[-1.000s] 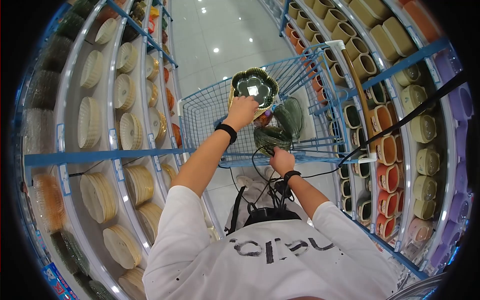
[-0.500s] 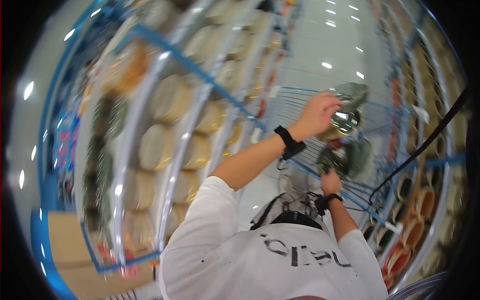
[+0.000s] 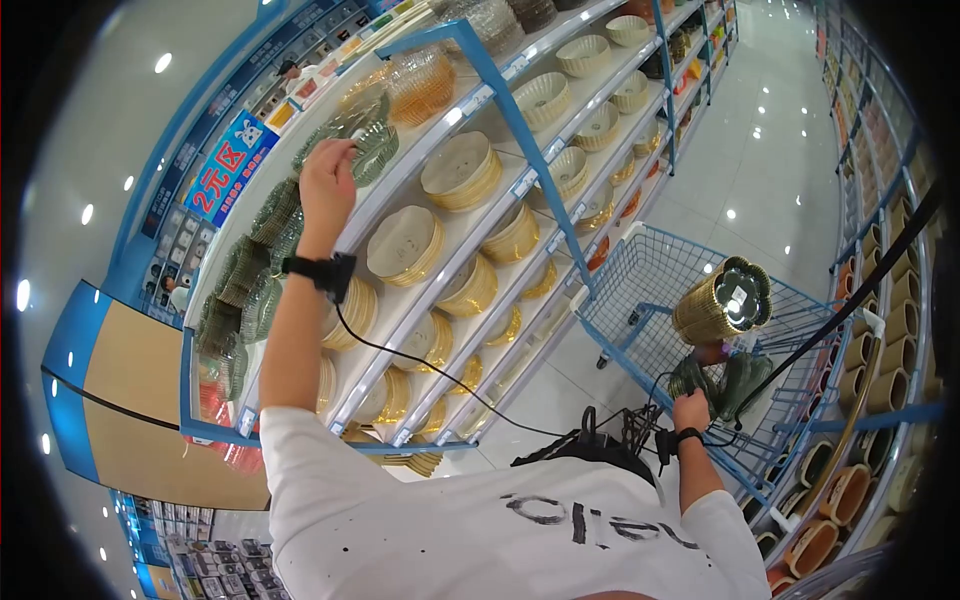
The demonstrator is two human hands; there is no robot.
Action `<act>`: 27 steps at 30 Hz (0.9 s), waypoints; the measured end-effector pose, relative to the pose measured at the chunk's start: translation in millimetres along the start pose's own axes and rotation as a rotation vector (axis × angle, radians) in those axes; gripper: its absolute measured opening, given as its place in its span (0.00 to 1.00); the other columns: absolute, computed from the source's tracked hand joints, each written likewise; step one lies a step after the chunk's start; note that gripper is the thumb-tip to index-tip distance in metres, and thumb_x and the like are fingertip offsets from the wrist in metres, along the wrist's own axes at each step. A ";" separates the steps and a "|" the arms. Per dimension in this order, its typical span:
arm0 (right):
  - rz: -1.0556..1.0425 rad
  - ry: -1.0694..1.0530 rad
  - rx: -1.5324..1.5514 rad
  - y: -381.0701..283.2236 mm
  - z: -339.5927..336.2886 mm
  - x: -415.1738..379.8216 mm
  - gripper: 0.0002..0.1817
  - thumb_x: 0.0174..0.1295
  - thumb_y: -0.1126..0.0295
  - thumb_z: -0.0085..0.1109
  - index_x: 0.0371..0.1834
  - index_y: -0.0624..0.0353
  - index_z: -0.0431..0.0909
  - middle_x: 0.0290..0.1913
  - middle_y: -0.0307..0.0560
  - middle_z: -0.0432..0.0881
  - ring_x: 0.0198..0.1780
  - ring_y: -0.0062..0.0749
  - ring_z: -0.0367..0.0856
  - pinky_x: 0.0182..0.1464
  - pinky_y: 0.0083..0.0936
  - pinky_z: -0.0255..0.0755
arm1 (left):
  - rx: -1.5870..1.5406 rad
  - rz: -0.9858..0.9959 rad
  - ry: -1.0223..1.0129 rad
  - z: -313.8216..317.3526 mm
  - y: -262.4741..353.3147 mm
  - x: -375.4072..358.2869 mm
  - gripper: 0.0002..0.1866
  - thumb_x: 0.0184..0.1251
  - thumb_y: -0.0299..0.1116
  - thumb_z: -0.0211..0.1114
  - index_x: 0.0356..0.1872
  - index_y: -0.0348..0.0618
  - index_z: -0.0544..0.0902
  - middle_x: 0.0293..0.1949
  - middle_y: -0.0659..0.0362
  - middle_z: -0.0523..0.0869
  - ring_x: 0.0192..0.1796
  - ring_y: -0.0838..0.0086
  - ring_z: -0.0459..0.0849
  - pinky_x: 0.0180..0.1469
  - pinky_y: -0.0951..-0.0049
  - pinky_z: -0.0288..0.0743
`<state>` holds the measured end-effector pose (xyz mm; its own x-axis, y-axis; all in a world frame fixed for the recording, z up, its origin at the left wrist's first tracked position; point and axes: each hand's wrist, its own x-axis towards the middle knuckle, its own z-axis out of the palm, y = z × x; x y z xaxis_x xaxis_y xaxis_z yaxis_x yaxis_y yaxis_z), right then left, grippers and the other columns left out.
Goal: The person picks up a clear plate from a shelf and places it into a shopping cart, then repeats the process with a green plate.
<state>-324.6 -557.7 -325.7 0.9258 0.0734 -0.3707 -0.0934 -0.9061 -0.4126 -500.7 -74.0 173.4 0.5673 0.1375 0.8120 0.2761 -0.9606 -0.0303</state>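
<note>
My left hand (image 3: 328, 190) reaches over the shelf at the upper left, its fingers curled together at the rim of a clear green bowl (image 3: 376, 152). Stacks of similar green bowls (image 3: 240, 270) run down the shelf to its left. Low over the blue wire cart (image 3: 625, 265), my right hand (image 3: 690, 408) is closed around the edge of dark green ribbed bowls (image 3: 688, 378). Just beyond them in the cart is a stack of gold scalloped containers (image 3: 722, 300).
White and gold bowls (image 3: 405, 245) fill the slanted shelf tiers beside the blue frame (image 3: 520, 130). On the right, another rack holds brown and orange pots (image 3: 848, 495). A black cable (image 3: 440, 372) hangs between my wrists. Tiled aisle floor (image 3: 755, 150) lies beyond the cart.
My left hand has moved from above the cart to the green bowls on the left shelf. The view has swung left, and my right hand still holds green bowls at the cart.
</note>
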 end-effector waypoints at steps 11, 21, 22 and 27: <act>-0.021 0.144 -0.029 -3.0 13.2 -16.8 0.17 0.60 0.65 0.57 0.50 0.59 0.81 0.43 0.58 0.86 0.44 0.56 0.86 0.44 0.48 0.80 | 0.407 -0.153 -0.308 62.7 -106.9 -3.8 0.11 0.68 0.37 0.58 0.39 0.47 0.87 0.42 0.54 0.86 0.46 0.56 0.85 0.46 0.57 0.78; -0.001 0.123 -0.017 -6.8 13.8 -34.2 0.18 0.60 0.65 0.55 0.52 0.59 0.80 0.45 0.60 0.86 0.48 0.57 0.84 0.50 0.48 0.76 | 0.207 -0.284 -0.293 95.5 -102.8 11.5 0.12 0.66 0.39 0.61 0.36 0.43 0.86 0.37 0.46 0.87 0.44 0.51 0.85 0.45 0.54 0.77; 0.004 0.125 -0.015 -7.9 14.3 -36.4 0.18 0.60 0.65 0.55 0.52 0.59 0.80 0.45 0.60 0.86 0.48 0.57 0.84 0.50 0.48 0.76 | 0.201 -0.310 -0.300 93.7 -100.7 9.9 0.11 0.65 0.38 0.62 0.37 0.43 0.86 0.38 0.47 0.87 0.44 0.50 0.84 0.46 0.55 0.77; -0.032 0.097 0.060 -2.2 13.9 -39.1 0.15 0.60 0.64 0.53 0.47 0.58 0.80 0.44 0.62 0.85 0.49 0.60 0.82 0.50 0.50 0.74 | -0.003 0.117 -0.078 98.1 -13.6 -28.7 0.09 0.60 0.30 0.66 0.41 0.42 0.82 0.40 0.50 0.84 0.44 0.51 0.82 0.47 0.54 0.75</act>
<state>-365.6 -552.8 -321.8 0.9596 0.0581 -0.2754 -0.0828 -0.8770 -0.4732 -444.6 -41.2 93.3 0.6544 0.0423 0.7550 0.2017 -0.9720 -0.1204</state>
